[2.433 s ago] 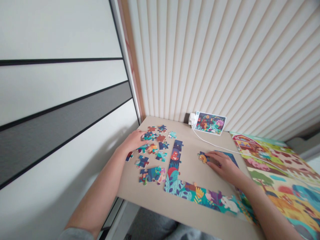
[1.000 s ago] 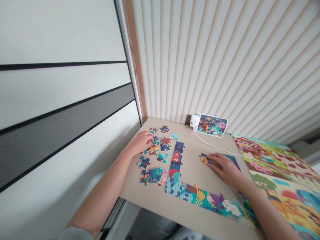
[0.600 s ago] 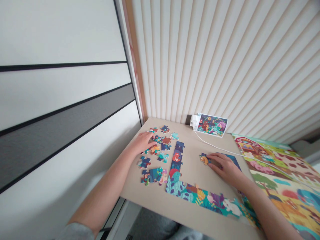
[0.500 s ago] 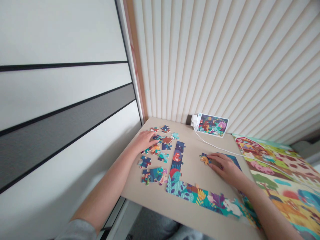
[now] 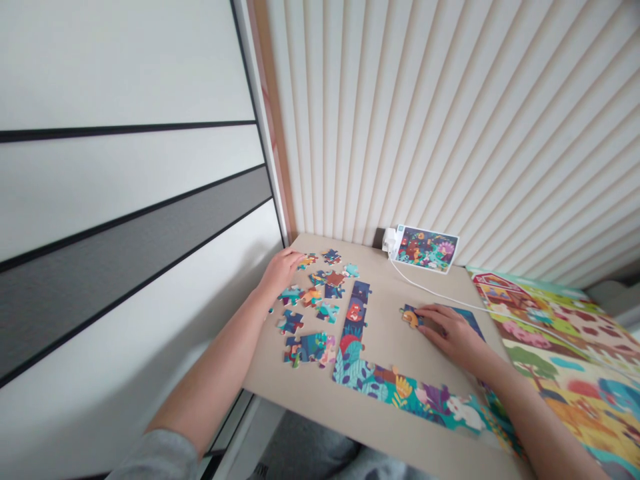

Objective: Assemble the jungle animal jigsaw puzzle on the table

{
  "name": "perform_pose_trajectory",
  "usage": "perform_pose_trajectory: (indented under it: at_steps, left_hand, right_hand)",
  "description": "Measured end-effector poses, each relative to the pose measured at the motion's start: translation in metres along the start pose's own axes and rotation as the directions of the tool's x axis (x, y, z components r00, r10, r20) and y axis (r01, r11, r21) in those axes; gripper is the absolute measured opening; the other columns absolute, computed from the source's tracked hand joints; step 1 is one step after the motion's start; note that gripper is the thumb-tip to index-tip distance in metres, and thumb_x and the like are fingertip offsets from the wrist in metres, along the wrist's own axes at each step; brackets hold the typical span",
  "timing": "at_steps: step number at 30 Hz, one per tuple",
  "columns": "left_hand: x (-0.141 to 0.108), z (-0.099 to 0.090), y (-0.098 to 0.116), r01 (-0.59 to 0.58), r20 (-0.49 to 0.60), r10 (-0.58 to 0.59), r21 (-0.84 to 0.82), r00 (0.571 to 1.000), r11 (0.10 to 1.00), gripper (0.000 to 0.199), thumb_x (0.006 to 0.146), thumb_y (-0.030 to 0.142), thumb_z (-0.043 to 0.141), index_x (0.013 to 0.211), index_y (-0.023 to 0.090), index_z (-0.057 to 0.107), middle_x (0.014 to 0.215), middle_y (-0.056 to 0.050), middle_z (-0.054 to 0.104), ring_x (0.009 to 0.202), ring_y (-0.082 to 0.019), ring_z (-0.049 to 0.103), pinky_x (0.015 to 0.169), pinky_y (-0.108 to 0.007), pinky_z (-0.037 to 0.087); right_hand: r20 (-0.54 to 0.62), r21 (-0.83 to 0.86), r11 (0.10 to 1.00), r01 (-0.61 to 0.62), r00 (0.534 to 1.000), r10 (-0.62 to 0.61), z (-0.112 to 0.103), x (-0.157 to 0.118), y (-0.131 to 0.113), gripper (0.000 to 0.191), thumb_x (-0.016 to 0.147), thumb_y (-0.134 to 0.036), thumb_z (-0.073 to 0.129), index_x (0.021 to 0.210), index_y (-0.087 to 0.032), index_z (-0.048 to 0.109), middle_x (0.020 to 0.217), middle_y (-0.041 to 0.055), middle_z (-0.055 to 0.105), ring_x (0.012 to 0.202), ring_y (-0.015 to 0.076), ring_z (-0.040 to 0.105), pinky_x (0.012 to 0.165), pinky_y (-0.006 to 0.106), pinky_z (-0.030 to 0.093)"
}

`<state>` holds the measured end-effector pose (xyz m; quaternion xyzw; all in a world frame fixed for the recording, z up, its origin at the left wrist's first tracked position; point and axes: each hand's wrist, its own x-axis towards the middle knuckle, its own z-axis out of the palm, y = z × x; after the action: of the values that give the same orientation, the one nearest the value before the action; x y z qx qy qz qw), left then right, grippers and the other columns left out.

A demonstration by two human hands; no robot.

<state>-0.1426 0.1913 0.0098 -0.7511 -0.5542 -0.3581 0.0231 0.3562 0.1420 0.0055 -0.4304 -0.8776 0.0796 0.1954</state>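
Observation:
My left hand (image 5: 281,272) is at the far left of the table, its fingers together at the edge of a yellow-and-red puzzle piece (image 5: 307,262). Loose puzzle pieces lie beside and below it, among them a brown one (image 5: 335,278) and a dark blue one (image 5: 291,322). On the right, my right hand (image 5: 450,331) grips a puzzle piece with an orange animal (image 5: 411,317) between thumb and fingers, low over the table. Joined puzzle edge pieces (image 5: 383,387) form the left side and bottom of a frame. My right hand and forearm partly cover its right side.
A picture card (image 5: 426,249) leans at the back beside a white charger (image 5: 389,241). Its white cable (image 5: 430,292) runs right, over a farm-scene puzzle (image 5: 555,333). White cabinet panels (image 5: 150,320) stand close on the left, with a pleated blind (image 5: 400,133) behind.
My left hand has moved a little away and left, uncovering several pieces; a yellow-and-red piece now shows at its fingertips. The right hand stays in place with its piece.

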Motion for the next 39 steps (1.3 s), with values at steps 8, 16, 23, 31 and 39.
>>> perform_pose_trajectory:
  at_steps: [8, 16, 23, 31, 39]
  left_hand:
    - [-0.006, 0.009, 0.001, -0.121, 0.144, 0.137, -0.114, 0.98, 0.986, 0.031, 0.104, 0.037, 0.051, 0.112, 0.024, 0.077, 0.112, -0.007, 0.072, 0.105, -0.022, 0.07, 0.099, -0.037, 0.055]
    - [-0.025, -0.048, 0.036, -0.048, -0.008, 0.048, -0.131, 0.999, 0.99, 0.032, 0.104, 0.033, 0.048, 0.125, 0.021, 0.07, 0.123, -0.009, 0.069, 0.115, -0.023, 0.066, 0.104, -0.04, 0.052]
    - [-0.117, -0.081, 0.06, 0.053, 0.032, -0.054, 0.038, 0.998, 0.998, 0.026, 0.103, 0.031, 0.052, 0.121, 0.027, 0.07, 0.126, -0.007, 0.068, 0.117, -0.025, 0.064, 0.107, -0.042, 0.05]
    - [-0.169, -0.066, 0.036, 0.343, -0.16, -0.312, 0.239, 0.937, 0.908, 0.04, 0.099, 0.037, 0.054, 0.135, 0.021, 0.06, 0.134, -0.013, 0.063, 0.125, -0.033, 0.058, 0.109, -0.054, 0.047]
    - [-0.164, -0.074, 0.072, 0.173, -0.117, -0.157, 0.145, 0.981, 0.974, 0.039, 0.1, 0.034, 0.055, 0.138, 0.027, 0.059, 0.134, -0.011, 0.062, 0.128, -0.03, 0.057, 0.113, -0.051, 0.046]
  right_hand:
    - [0.011, -0.002, 1.0, -0.001, 1.0, 0.001, 0.002, 0.0, 0.002, 0.035, 0.101, -0.043, 0.054, 0.129, -0.028, 0.069, 0.134, 0.0105, 0.067, 0.121, 0.0295, 0.065, 0.105, 0.049, 0.055]
    - [0.021, 0.002, 1.0, 0.013, 1.0, -0.013, 0.004, 0.0, 0.007, 0.037, 0.101, -0.045, 0.053, 0.132, -0.03, 0.068, 0.134, 0.0107, 0.067, 0.119, 0.0301, 0.066, 0.104, 0.051, 0.055]
    - [0.018, 0.006, 0.999, 0.033, 0.999, -0.033, 0.007, 0.0, 0.01, 0.037, 0.101, -0.045, 0.053, 0.132, -0.03, 0.067, 0.134, 0.0104, 0.066, 0.119, 0.0299, 0.066, 0.104, 0.05, 0.055]
    - [0.006, 0.02, 0.999, 0.027, 1.0, -0.027, 0.006, 0.002, 0.011, 0.038, 0.098, -0.048, 0.055, 0.129, -0.031, 0.07, 0.133, 0.0092, 0.067, 0.118, 0.0298, 0.067, 0.104, 0.048, 0.056]
    - [0.005, 0.034, 0.999, 0.039, 0.999, -0.039, 0.005, 0.002, 0.011, 0.038, 0.098, -0.048, 0.055, 0.13, -0.032, 0.069, 0.132, 0.009, 0.068, 0.116, 0.0304, 0.068, 0.102, 0.049, 0.057]
